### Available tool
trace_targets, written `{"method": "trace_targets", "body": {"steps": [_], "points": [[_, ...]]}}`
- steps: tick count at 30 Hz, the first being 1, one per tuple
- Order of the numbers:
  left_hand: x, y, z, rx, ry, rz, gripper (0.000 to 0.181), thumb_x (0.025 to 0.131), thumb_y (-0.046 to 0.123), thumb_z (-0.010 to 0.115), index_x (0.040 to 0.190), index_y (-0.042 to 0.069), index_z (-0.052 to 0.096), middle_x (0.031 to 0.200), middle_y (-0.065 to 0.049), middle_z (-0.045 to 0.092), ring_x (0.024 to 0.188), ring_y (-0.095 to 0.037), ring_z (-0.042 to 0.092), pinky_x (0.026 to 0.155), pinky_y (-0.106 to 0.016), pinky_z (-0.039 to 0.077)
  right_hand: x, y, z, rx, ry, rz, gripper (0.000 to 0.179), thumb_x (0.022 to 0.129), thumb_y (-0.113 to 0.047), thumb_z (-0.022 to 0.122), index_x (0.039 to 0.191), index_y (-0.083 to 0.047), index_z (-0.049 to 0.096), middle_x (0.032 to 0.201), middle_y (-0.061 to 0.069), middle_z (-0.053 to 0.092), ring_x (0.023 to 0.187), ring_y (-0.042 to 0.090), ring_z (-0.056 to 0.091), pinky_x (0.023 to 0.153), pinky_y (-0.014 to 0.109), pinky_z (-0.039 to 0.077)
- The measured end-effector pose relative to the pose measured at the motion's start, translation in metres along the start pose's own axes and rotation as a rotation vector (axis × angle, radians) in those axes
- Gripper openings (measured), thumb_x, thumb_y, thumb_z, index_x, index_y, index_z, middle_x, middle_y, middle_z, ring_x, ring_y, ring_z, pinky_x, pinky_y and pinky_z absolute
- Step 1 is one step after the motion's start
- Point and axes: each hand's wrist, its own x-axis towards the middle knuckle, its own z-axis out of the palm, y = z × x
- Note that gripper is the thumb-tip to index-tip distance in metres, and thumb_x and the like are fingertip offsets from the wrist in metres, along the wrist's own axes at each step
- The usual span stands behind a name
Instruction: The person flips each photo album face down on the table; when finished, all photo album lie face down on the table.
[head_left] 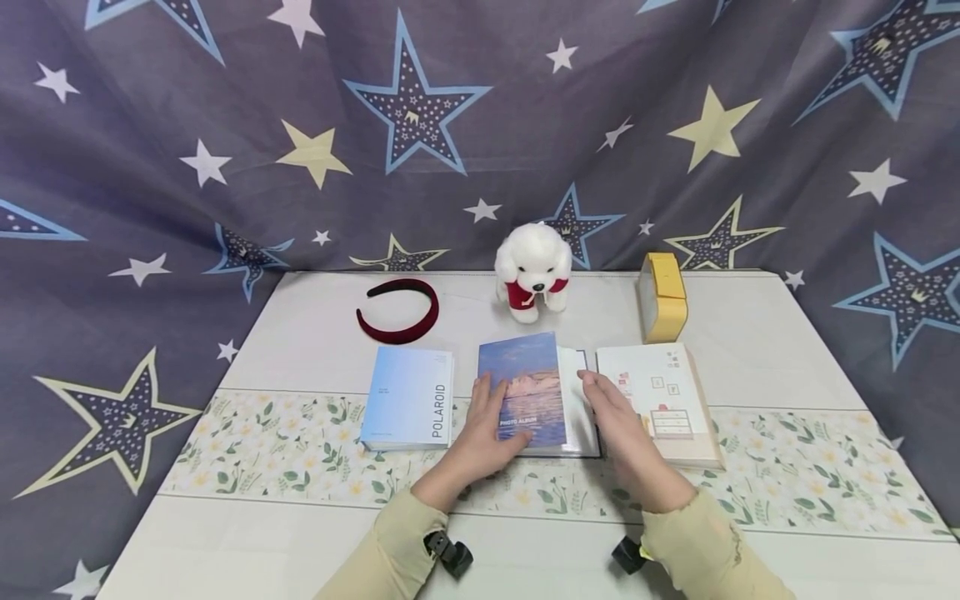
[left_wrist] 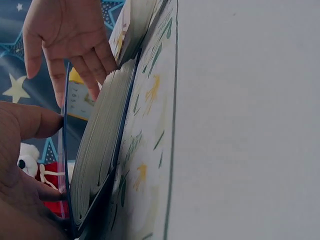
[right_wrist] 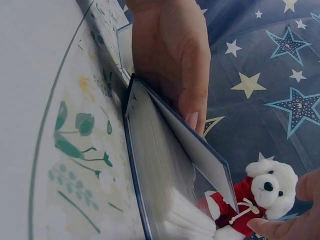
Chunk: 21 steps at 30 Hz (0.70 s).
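A photo album [head_left: 528, 387] with a sea-and-sky cover lies in the middle, its front cover partly lifted so the inside pages [right_wrist: 160, 180] show. My left hand [head_left: 489, 429] rests against the outside of that cover, fingers and thumb touching it near the spine side. Off the album's right edge hovers my right hand [head_left: 618, 417], fingers extended and holding nothing; its palm faces the album in the left wrist view. To the left is a blue POLAROID album [head_left: 405, 396], and a white book with a drawn dresser [head_left: 667, 400] lies close to my right hand.
Behind the albums stands a white plush dog [head_left: 534, 258] in a red top. A dark red headband [head_left: 431, 312] lies at the back left, and a yellow box-shaped item [head_left: 663, 296] stands at the back right. A star-patterned curtain [head_left: 247, 108] hangs behind the table.
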Motion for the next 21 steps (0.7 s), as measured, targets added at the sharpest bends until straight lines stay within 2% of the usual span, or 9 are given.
{"method": "trace_targets", "body": {"steps": [3,11,17,21], "points": [[0.0,0.0,-0.001,-0.017,0.003,-0.017,0.087,0.086,0.033,0.065,0.154,0.0,0.02,0.161,-0.022,-0.003,0.148,-0.035,-0.008,0.115,-0.057,0.01,0.001,0.0,-0.001,0.037,0.006,-0.015,0.058,0.105,-0.043,0.03,0.151,-0.006,0.031,0.158,0.013,0.024,0.146,0.031,0.019,0.116,0.048,0.02],[0.0,-0.001,-0.002,-0.043,0.005,-0.052,0.086,0.087,0.034,0.063,0.155,0.004,0.019,0.162,-0.017,-0.002,0.148,-0.032,-0.008,0.114,-0.059,0.01,-0.003,-0.003,-0.001,0.07,0.016,-0.054,0.055,0.106,-0.038,0.03,0.149,-0.003,0.031,0.157,0.019,0.023,0.143,0.039,0.021,0.114,0.053,0.021],[0.002,-0.003,-0.003,-0.071,0.001,-0.075,0.086,0.089,0.036,0.062,0.156,0.006,0.017,0.162,-0.016,-0.002,0.148,-0.03,-0.008,0.115,-0.058,0.01,-0.008,-0.01,0.0,0.073,0.055,-0.058,0.058,0.105,-0.042,0.032,0.15,-0.005,0.031,0.154,0.014,0.028,0.139,0.031,0.027,0.112,0.049,0.024],[0.002,-0.003,-0.004,-0.082,-0.008,-0.077,0.087,0.09,0.038,0.061,0.156,0.005,0.015,0.162,-0.016,-0.004,0.148,-0.031,-0.008,0.115,-0.058,0.01,-0.011,-0.012,0.0,0.104,0.082,-0.071,0.057,0.105,-0.04,0.034,0.15,-0.005,0.031,0.148,0.015,0.035,0.129,0.028,0.034,0.104,0.042,0.028]]}}
